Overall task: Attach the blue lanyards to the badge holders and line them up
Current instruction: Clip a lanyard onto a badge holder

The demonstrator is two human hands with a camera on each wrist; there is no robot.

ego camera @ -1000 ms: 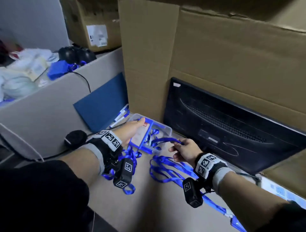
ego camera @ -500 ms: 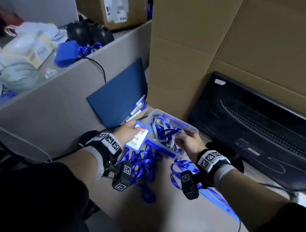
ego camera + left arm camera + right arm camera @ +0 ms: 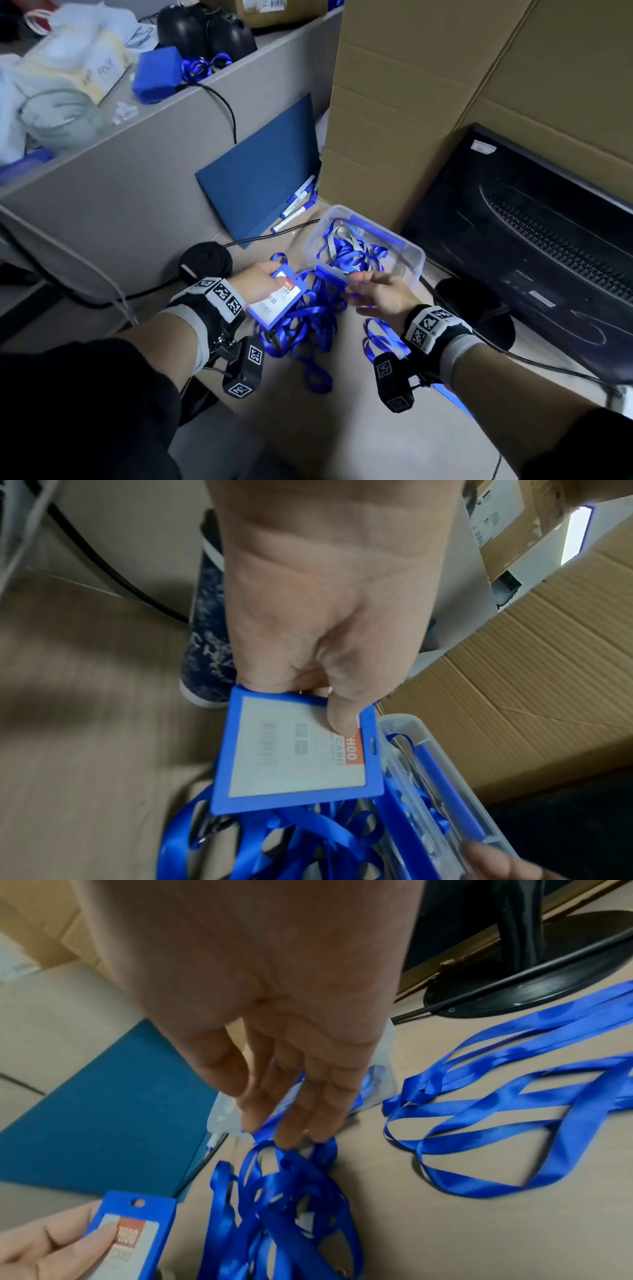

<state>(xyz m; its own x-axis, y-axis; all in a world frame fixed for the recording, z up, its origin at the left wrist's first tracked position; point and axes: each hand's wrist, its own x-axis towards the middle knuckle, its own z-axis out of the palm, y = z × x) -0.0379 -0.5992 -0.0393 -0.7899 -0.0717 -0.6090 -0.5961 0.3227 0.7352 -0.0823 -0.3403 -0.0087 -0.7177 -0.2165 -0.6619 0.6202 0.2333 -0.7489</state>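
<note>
One badge holder in hand, no lanyard clipped to it yet.

The left hand [image 3: 255, 282] pinches one blue badge holder [image 3: 301, 750], thumb on its card face, its slot bare. The right hand [image 3: 383, 294] is loose, fingers straight, tips just reaching the tangled pile of blue lanyards [image 3: 301, 325] lying between the two hands. More lanyards fill the clear plastic box [image 3: 416, 255] just beyond the right fingers, and a further lanyard loop [image 3: 496, 1118] lies beside the right wrist. I judge the work barely begun: nothing lined up; lanyards too tangled to count.
</note>
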